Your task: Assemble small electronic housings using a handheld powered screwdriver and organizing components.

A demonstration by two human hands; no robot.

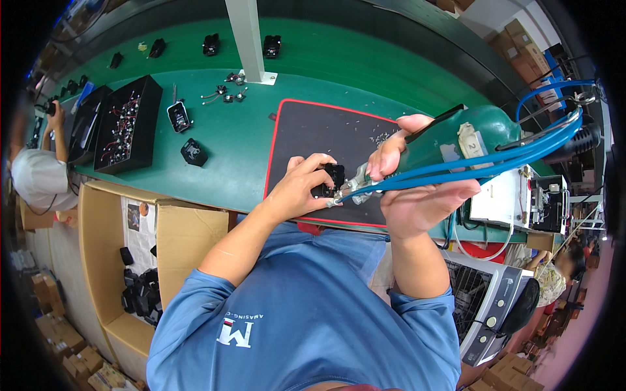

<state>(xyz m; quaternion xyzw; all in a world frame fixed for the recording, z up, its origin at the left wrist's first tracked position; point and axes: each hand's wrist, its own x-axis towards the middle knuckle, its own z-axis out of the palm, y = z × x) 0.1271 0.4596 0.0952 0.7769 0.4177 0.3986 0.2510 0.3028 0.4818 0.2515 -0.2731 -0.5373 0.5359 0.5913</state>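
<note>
My right hand (411,195) grips a green powered screwdriver (456,137), its metal nose pointing left and down. Blue hoses run along the tool from the nose back to the right rim. With bent fingers, my left hand (297,188) holds a small black plastic housing (337,173) on a dark mat (306,127) edged in red. The screwdriver's tip is at the housing's right side, close to my left fingertips; whether it touches cannot be made out. Tiny pale pieces, seemingly screws (381,138), lie scattered on the mat beyond my hands.
Left on the green bench are a black bin (145,124) of wired parts, an open housing (178,118) and a closed black housing (193,152). A metal post (248,39) rises behind. A cardboard box (91,247) stands at lower left, a white machine (495,202) at right.
</note>
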